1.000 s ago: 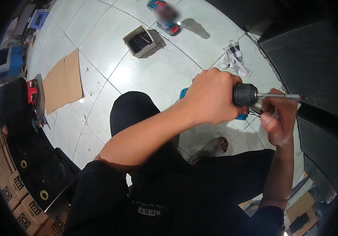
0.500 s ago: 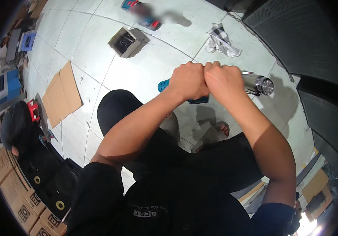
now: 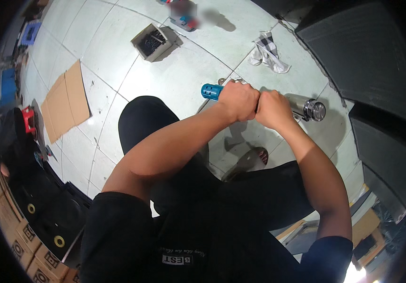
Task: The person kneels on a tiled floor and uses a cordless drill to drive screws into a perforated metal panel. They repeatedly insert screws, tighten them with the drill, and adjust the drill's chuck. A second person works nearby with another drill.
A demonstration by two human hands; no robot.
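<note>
My left hand (image 3: 240, 101) is closed around a teal tool with vent slots (image 3: 211, 91), which looks like a cordless power tool. Its vented end pokes out to the left of the fist, and the rest is covered. Pressed against that fist, my right hand (image 3: 274, 109) is also closed; what its fingers hold is hidden. Just right of it is a silver metal flask (image 3: 302, 106) with a shiny round cap, partly covered by the hand. Below my hands, a sandalled foot (image 3: 255, 160) shows on the tiled floor.
A small open box of dark screw-like pieces (image 3: 152, 43) sits ahead, near a blurred teal-and-red tool (image 3: 184, 21). A checked white cloth (image 3: 269, 53) lies further right. Large black cabinets (image 3: 354, 52) line the right side. Flat cardboard (image 3: 67, 101) and black speaker panels (image 3: 56, 212) are left.
Both fists remain together, shifted slightly down. The tool has turned: its vented end shows more, and the dark part formerly visible below my hands is now hidden. The view has shifted a little.
</note>
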